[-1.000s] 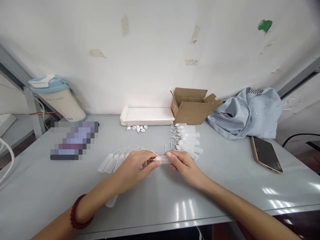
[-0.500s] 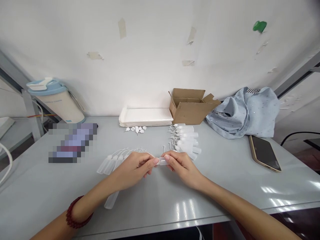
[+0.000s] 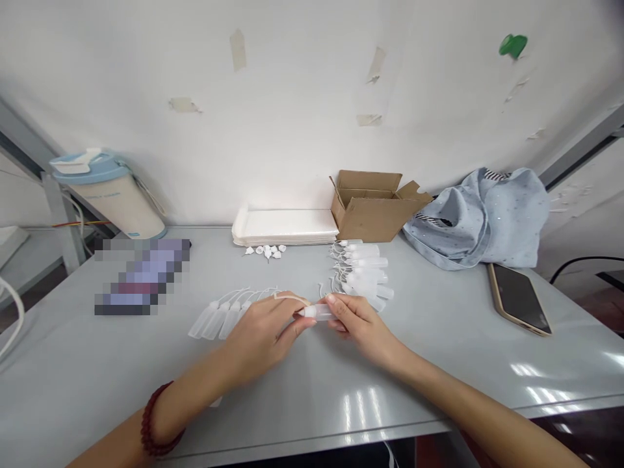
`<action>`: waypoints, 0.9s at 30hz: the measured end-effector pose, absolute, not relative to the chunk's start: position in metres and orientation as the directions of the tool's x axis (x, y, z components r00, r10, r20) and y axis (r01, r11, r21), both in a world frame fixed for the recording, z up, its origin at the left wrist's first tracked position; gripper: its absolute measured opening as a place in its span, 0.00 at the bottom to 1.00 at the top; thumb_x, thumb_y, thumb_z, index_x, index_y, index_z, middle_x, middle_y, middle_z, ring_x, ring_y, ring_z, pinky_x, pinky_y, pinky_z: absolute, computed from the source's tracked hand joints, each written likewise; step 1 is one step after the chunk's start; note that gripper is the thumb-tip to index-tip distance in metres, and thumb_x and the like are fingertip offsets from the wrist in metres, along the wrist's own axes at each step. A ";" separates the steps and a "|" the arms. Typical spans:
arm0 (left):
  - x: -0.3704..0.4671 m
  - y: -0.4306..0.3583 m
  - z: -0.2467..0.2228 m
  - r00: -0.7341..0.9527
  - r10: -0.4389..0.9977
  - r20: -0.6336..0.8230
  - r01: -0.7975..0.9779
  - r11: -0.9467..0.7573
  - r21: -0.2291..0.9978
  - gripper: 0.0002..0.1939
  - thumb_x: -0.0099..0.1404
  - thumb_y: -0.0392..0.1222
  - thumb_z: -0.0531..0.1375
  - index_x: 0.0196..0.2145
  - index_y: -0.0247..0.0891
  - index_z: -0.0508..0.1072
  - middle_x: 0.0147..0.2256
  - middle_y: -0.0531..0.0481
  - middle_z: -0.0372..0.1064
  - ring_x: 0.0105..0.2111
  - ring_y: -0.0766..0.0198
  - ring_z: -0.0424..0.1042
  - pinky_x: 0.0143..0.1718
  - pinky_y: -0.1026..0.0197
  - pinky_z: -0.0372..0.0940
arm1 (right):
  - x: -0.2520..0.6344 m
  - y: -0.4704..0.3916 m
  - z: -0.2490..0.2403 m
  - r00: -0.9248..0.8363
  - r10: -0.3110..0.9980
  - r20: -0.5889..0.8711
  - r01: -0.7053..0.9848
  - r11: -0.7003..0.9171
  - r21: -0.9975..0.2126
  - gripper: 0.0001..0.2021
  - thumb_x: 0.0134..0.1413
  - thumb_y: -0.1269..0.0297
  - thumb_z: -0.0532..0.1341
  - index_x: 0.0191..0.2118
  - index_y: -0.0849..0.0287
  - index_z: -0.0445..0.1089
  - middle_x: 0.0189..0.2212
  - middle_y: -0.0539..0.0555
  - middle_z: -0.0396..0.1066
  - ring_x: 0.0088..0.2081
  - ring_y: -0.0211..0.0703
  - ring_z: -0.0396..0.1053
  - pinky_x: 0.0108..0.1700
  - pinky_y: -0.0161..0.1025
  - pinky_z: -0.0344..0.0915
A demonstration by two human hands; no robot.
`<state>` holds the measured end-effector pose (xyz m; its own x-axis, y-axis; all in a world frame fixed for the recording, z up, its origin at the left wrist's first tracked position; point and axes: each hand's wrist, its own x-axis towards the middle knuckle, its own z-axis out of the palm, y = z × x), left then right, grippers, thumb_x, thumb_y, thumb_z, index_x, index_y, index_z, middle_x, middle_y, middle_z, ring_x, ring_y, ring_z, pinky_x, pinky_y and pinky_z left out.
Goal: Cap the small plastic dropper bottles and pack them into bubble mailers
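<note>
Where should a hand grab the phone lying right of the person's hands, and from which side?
Probably from above, pinching the two long edges of the phone. It lies flat, screen up, so nothing offers a hold but its thin sides. Come from its near right side: the blue cloth bag crowds the far end, while the table there is bare.

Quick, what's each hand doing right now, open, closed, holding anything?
Left hand: closed, fingers pinching the cap end of the small bottle.
Right hand: closed, holding the same bottle's body.
</note>
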<state>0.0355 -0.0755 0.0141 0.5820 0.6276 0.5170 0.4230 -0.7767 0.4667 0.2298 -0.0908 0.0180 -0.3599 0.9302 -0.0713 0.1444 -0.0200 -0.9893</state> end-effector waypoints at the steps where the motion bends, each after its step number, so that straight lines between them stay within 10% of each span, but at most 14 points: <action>1: 0.036 -0.075 0.018 0.578 0.682 0.449 0.431 -0.722 0.541 0.06 0.68 0.38 0.53 0.35 0.36 0.69 0.29 0.51 0.71 0.28 0.66 0.68 0.30 0.65 0.62 | 0.229 -0.092 0.018 -0.340 0.940 -0.033 0.178 0.030 -0.984 0.21 0.62 0.50 0.47 0.23 0.59 0.56 0.18 0.44 0.49 0.21 0.32 0.47 0.24 0.33 0.48; 10: 0.036 -0.076 0.039 0.548 0.835 0.052 0.503 -0.379 0.777 0.18 0.69 0.47 0.49 0.27 0.38 0.69 0.25 0.54 0.67 0.26 0.67 0.65 0.24 0.67 0.56 | 0.229 -0.098 0.016 -0.327 0.875 0.357 0.379 0.468 -0.799 0.14 0.64 0.64 0.47 0.39 0.61 0.68 0.24 0.49 0.64 0.26 0.36 0.61 0.30 0.34 0.58; 27: 0.038 -0.076 0.011 0.646 0.536 0.543 0.411 -0.844 0.343 0.09 0.70 0.33 0.48 0.35 0.35 0.66 0.29 0.48 0.68 0.28 0.64 0.65 0.27 0.62 0.59 | 0.231 -0.090 0.021 -0.385 0.922 -0.045 0.255 0.059 -0.965 0.22 0.61 0.47 0.46 0.23 0.58 0.54 0.19 0.44 0.48 0.21 0.33 0.47 0.24 0.34 0.47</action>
